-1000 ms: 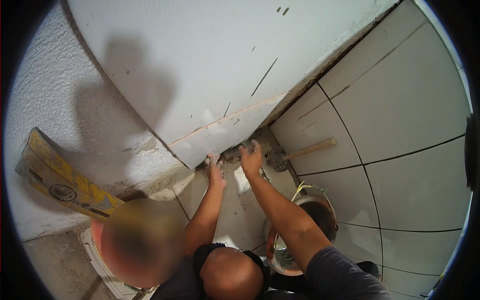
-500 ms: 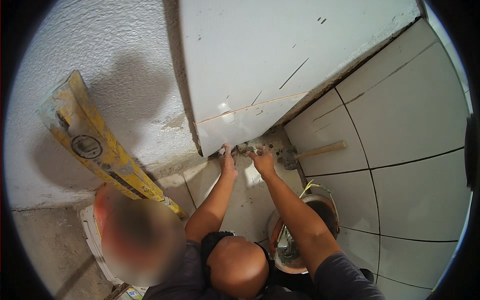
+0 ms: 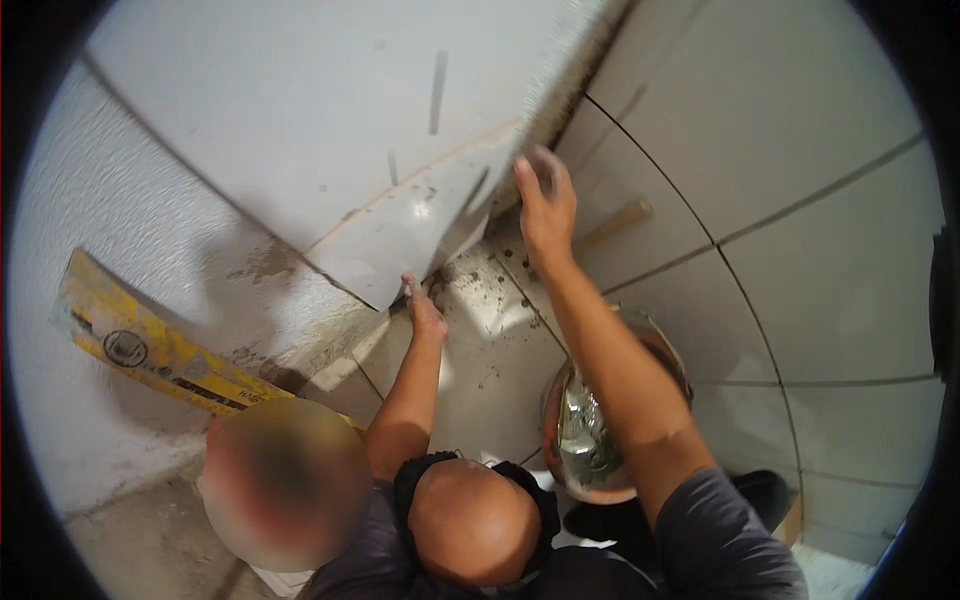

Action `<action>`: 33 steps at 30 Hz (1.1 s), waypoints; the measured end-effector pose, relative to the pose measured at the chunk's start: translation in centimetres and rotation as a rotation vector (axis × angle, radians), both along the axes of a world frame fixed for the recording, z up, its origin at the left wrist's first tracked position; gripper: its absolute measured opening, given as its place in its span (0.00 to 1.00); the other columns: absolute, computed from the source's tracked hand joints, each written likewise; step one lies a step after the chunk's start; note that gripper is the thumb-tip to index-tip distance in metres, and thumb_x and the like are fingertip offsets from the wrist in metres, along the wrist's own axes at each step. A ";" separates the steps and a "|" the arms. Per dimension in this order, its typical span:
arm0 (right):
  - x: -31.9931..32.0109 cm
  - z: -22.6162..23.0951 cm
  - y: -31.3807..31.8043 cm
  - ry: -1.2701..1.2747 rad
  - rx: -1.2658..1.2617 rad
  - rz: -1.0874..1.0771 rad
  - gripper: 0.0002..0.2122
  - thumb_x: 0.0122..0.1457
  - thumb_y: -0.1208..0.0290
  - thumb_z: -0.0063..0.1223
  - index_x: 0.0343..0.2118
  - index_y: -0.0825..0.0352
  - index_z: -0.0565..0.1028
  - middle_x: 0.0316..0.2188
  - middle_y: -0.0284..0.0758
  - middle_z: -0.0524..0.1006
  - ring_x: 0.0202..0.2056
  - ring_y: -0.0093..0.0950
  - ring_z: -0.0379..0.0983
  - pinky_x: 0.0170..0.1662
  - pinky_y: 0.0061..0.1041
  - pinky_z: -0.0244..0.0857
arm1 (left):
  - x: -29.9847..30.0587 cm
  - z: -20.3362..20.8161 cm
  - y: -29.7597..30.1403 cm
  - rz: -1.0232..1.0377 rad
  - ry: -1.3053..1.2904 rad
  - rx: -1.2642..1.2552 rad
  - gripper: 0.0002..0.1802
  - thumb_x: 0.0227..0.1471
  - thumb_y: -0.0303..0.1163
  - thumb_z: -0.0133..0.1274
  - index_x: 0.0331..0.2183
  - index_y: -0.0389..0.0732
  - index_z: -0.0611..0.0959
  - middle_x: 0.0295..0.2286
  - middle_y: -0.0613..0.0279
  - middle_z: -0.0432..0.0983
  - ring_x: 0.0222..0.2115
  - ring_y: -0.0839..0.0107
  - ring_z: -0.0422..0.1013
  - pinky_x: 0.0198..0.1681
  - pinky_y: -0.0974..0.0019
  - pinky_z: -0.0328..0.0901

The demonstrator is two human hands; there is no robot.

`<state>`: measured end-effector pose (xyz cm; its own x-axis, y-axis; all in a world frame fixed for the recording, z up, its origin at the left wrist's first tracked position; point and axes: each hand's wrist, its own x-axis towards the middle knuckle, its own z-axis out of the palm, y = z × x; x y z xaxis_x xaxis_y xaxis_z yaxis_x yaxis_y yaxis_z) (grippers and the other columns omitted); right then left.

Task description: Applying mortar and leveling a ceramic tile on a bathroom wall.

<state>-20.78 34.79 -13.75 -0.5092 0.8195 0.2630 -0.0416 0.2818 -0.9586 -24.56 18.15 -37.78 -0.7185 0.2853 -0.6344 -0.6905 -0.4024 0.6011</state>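
The right hand [image 3: 548, 215] has moved from the lower edge of the far white tile [image 3: 390, 225] to near its right edge, fingers apart. Only the left hand [image 3: 426, 312] remains below; its finger closure cannot be determined.

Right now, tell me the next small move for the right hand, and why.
Probably ease the right hand in toward the right edge of the lower white tile: it is raised near that edge, fingers apart, with nothing visible in it, while the left hand is at the tile's bottom edge.
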 end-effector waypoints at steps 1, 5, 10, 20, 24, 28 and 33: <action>0.2 0.7 1.9 0.008 0.056 0.009 0.23 0.51 0.57 0.54 0.44 0.72 0.69 0.42 0.43 0.71 0.44 0.32 0.67 0.47 0.27 0.59 | 0.9 2.2 1.3 -0.061 -0.021 0.000 0.45 0.45 0.67 0.40 0.55 0.44 0.57 0.53 0.59 0.56 0.51 0.66 0.54 0.53 0.60 0.49; -1.4 2.6 4.4 0.038 -0.009 0.155 0.24 0.50 0.57 0.56 0.44 0.71 0.69 0.37 0.38 0.74 0.39 0.27 0.69 0.43 0.23 0.62 | 0.8 3.8 1.0 -0.152 0.016 0.003 0.52 0.38 0.76 0.32 0.56 0.47 0.55 0.56 0.62 0.51 0.55 0.67 0.48 0.46 0.65 0.52; -1.2 2.9 4.9 0.004 -0.076 0.214 0.24 0.49 0.57 0.57 0.43 0.70 0.69 0.36 0.35 0.73 0.37 0.22 0.69 0.41 0.20 0.63 | 0.1 2.8 0.1 -0.168 -0.042 0.072 0.55 0.36 0.77 0.32 0.57 0.48 0.53 0.58 0.63 0.48 0.57 0.67 0.46 0.39 0.70 0.51; -0.2 3.7 4.2 -0.103 0.153 0.155 0.29 0.40 0.51 0.62 0.42 0.67 0.71 0.38 0.40 0.74 0.42 0.32 0.69 0.45 0.28 0.63 | 0.5 3.7 0.2 -0.148 -0.059 0.047 0.63 0.31 0.79 0.35 0.57 0.39 0.49 0.58 0.60 0.45 0.59 0.64 0.41 0.54 0.65 0.41; -0.6 3.6 5.0 -0.101 0.150 0.215 0.28 0.39 0.54 0.65 0.41 0.67 0.71 0.37 0.38 0.74 0.42 0.30 0.70 0.45 0.27 0.63 | 0.8 3.7 0.7 -0.108 -0.048 0.061 0.69 0.27 0.81 0.36 0.57 0.37 0.40 0.59 0.59 0.40 0.60 0.67 0.34 0.60 0.59 0.28; -0.9 3.9 5.3 -0.092 0.014 0.260 0.27 0.38 0.55 0.66 0.39 0.68 0.73 0.35 0.36 0.75 0.39 0.27 0.71 0.41 0.25 0.65 | 0.8 3.7 1.0 -0.113 -0.031 0.053 0.68 0.29 0.80 0.35 0.57 0.37 0.40 0.58 0.58 0.43 0.60 0.66 0.37 0.60 0.59 0.29; -1.8 4.0 5.7 -0.111 0.095 0.262 0.24 0.39 0.56 0.66 0.34 0.70 0.74 0.31 0.35 0.75 0.33 0.23 0.70 0.35 0.24 0.65 | 0.8 3.8 1.3 -0.097 -0.018 0.042 0.67 0.30 0.80 0.34 0.57 0.36 0.41 0.58 0.58 0.44 0.60 0.65 0.39 0.59 0.59 0.31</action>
<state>-22.61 40.53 -9.75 -0.7300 0.6306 0.2636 -0.0215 0.3643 -0.9310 -23.76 19.46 -33.95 -0.6745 0.3793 -0.6333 -0.7382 -0.3577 0.5720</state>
